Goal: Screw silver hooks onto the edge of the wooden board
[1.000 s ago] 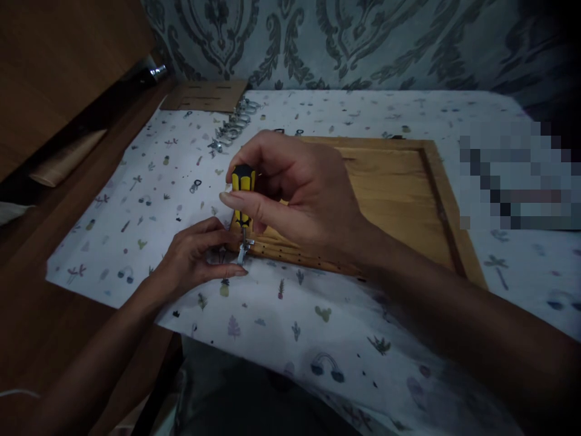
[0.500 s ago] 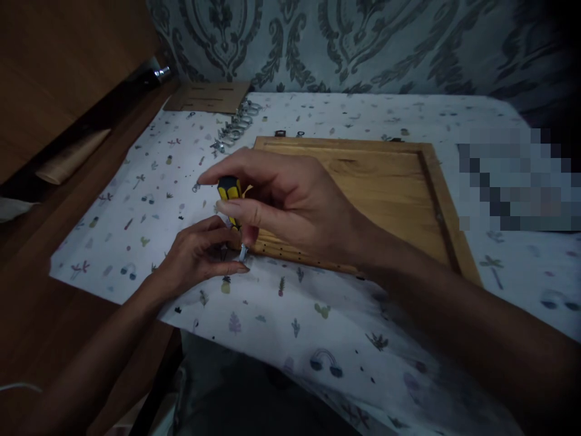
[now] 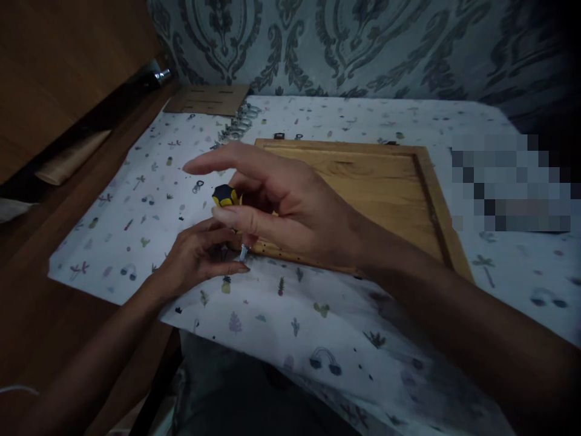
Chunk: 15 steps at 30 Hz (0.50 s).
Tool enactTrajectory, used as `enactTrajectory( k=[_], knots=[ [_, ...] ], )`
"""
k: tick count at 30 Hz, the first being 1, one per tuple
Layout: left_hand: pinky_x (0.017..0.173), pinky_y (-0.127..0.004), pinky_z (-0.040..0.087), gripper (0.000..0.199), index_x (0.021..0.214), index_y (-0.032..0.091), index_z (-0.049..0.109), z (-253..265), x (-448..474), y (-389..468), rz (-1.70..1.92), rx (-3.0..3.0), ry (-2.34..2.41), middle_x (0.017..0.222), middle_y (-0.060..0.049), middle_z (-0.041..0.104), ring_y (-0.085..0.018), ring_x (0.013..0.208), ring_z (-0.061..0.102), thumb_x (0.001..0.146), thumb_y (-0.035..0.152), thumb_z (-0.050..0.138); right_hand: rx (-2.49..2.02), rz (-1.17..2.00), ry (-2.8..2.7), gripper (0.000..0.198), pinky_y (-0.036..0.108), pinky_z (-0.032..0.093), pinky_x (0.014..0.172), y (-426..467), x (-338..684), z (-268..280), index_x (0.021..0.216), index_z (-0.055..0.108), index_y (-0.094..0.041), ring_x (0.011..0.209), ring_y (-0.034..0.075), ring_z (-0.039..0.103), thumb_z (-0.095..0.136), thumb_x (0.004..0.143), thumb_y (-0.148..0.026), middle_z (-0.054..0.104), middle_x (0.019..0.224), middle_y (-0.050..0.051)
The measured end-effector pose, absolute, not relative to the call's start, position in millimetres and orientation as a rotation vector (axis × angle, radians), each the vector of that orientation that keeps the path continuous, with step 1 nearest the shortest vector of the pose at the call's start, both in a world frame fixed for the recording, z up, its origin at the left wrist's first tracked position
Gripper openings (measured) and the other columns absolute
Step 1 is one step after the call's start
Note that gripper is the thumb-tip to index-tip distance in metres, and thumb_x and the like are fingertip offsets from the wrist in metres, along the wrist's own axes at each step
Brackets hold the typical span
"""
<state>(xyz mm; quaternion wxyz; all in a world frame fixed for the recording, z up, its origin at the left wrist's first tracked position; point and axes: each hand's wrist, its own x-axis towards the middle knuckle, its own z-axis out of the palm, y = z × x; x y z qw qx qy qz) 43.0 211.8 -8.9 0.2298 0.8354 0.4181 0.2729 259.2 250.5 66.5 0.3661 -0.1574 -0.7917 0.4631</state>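
In my right hand [image 3: 295, 200] is a screwdriver [image 3: 224, 194] with a black and yellow handle, gripped between thumb and fingers while the index finger stretches out past it. Its shaft is mostly hidden. My left hand [image 3: 193, 251] pinches a small shiny metal piece [image 3: 244, 251] at the near left corner of a framed wooden panel [image 3: 385, 200]. Whether the screwdriver tip touches a screw there cannot be seen. Small dark holes line the panel's near edge.
Several metal fittings [image 3: 238, 124] lie in a row beyond my hands, beside a flat piece of cardboard [image 3: 206, 100]. Dark hardware [image 3: 279, 135] sits at the panel's far edge. A patterned cloth [image 3: 281, 315] covers the table; a blurred-out object [image 3: 508, 188] is at right.
The screwdriver handle has tipped so its butt end faces me more. My right index finger has lifted and stretched further left. The left hand stays in place.
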Motion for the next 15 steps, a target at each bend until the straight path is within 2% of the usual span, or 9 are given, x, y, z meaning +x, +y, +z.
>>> enactTrajectory(
  k=[4, 8, 11, 15],
  knots=[
    [0.069, -0.028, 0.053, 0.038, 0.097, 0.021, 0.072, -8.7, 43.9, 213.0, 0.757, 2.318, 1.136, 0.091, -0.004, 0.070, -0.018, 0.079, 0.066, 0.084, 0.056, 0.073, -0.431, 1.144, -2.047, 0.010, 0.022, 0.051, 0.059, 250.2, 260.5, 65.3, 0.101, 0.065, -0.022, 0.071, 0.010, 0.062, 0.061, 0.095, -0.030, 0.068, 0.093, 0.000],
    [0.071, -0.032, 0.054, 0.043, 0.097, 0.020, 0.071, -13.5, 42.4, 212.8, 0.771, 2.314, 1.186, 0.092, -0.005, 0.071, -0.022, 0.083, 0.067, 0.082, 0.060, 0.072, -0.461, 0.963, -2.024, 0.011, 0.021, 0.045, 0.054, 247.4, 254.3, 58.7, 0.089, 0.062, -0.021, 0.065, 0.009, 0.058, 0.067, 0.092, -0.030, 0.063, 0.079, -0.002],
    [0.076, -0.036, 0.055, 0.046, 0.104, 0.019, 0.071, -15.6, 40.9, 212.4, 0.765, 2.316, 1.193, 0.096, -0.007, 0.071, -0.024, 0.087, 0.068, 0.083, 0.060, 0.071, -0.439, 0.949, -2.044, 0.014, 0.020, 0.046, 0.060, 247.1, 255.3, 59.7, 0.089, 0.058, -0.019, 0.071, 0.009, 0.057, 0.065, 0.094, -0.030, 0.060, 0.081, -0.003],
    [0.075, -0.034, 0.054, 0.044, 0.109, 0.022, 0.071, -14.9, 40.6, 212.7, 0.763, 2.328, 1.159, 0.094, -0.005, 0.069, -0.021, 0.085, 0.066, 0.084, 0.058, 0.072, -0.391, 1.085, -2.087, 0.005, 0.021, 0.047, 0.067, 249.0, 261.5, 64.3, 0.094, 0.060, -0.017, 0.078, 0.009, 0.058, 0.063, 0.093, -0.020, 0.063, 0.088, -0.002]
  ],
)
